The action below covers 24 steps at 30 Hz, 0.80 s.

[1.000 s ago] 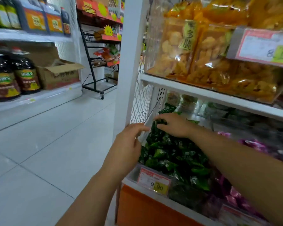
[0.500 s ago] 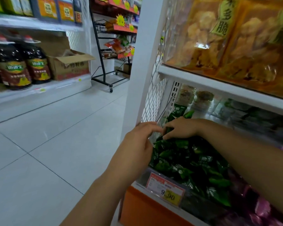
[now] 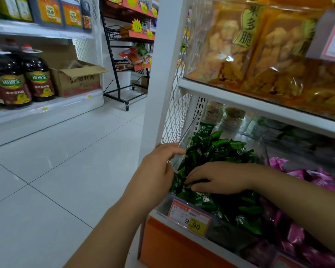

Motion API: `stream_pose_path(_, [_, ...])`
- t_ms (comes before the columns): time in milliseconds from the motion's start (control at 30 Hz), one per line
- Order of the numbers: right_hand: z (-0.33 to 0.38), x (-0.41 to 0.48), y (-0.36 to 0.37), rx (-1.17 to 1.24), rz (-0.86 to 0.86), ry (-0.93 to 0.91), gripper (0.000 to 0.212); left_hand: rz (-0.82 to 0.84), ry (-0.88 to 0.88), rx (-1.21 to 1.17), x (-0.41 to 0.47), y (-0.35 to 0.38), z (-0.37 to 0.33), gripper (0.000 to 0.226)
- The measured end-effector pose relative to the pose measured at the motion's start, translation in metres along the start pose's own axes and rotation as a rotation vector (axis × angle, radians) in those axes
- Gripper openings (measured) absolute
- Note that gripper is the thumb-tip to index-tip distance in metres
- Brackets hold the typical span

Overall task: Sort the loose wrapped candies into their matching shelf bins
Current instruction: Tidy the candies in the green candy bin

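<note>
Candies [image 3: 220, 147] in green wrappers are now pinched by the right hand [image 3: 220, 177], which slid forward from the back of the bin [image 3: 163, 205]; left hand [image 3: 157, 171] stays loose-fingered at its wall.

Even, bright overhead shop lighting; soft sheen on the floor tiles [image 3: 70, 171]. Glare spots on the clear snack bags [image 3: 228, 55]. Wide-angle bending at frame edges. Lower shelf interior dim; slight motion blur overall.
</note>
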State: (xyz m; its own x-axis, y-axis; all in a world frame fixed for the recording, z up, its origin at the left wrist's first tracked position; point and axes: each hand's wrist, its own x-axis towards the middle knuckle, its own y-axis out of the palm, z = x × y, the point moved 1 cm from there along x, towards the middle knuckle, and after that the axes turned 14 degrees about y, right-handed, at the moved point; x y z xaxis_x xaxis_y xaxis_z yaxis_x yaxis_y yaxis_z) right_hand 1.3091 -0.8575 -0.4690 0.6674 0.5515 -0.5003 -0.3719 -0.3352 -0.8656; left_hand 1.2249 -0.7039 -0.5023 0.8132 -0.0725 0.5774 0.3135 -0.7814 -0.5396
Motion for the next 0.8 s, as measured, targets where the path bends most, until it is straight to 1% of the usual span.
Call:
stream_pose_path(133, [-0.004, -0.01, 0.007, -0.044, -0.084, -0.064, 0.042, 0.003, 0.001, 0.0, 0.001, 0.0, 0.001, 0.046])
stream_pose_path(200, [-0.007, -0.014, 0.006, 0.035, -0.079, -0.053, 0.042, 0.003, -0.002, -0.003, 0.001, 0.0, 0.002, 0.046])
stream_pose_path(267, [-0.007, -0.016, -0.001, 0.208, -0.095, -0.032, 0.042, 0.004, 0.0, 0.0, 0.001, 0.0, 0.002, 0.046])
stream_pose_path(333, [-0.009, -0.01, -0.015, 0.349, -0.186, -0.014, 0.039, 0.007, -0.001, 0.008, 0.002, 0.0, 0.002, 0.046])
stream_pose_path(367, [-0.011, -0.002, -0.022, 0.374, -0.243, 0.003, 0.036, 0.006, -0.005, 0.008, 0.002, 0.0, 0.002, 0.046])
stream_pose_path(433, [-0.019, 0.018, -0.033, 0.318, -0.304, 0.064, 0.036, 0.002, -0.012, 0.0, 0.002, 0.001, 0.001, 0.047])
stream_pose_path(533, [-0.031, 0.051, -0.036, 0.148, -0.244, 0.203, 0.049, -0.005, -0.004, 0.003, 0.001, 0.001, 0.001, 0.051])
stream_pose_path(700, [-0.037, 0.079, -0.031, 0.187, -0.073, 0.288, 0.074, 0.001, 0.006, 0.013, 0.003, 0.0, 0.001, 0.052])
stream_pose_path(733, [-0.038, 0.081, -0.031, 0.178, -0.052, 0.299, 0.075, 0.002, 0.006, 0.014, 0.003, 0.0, 0.001, 0.051])
stream_pose_path(800, [-0.037, 0.083, -0.032, 0.156, -0.021, 0.299, 0.065, 0.008, 0.002, 0.021, 0.003, 0.001, 0.002, 0.051])
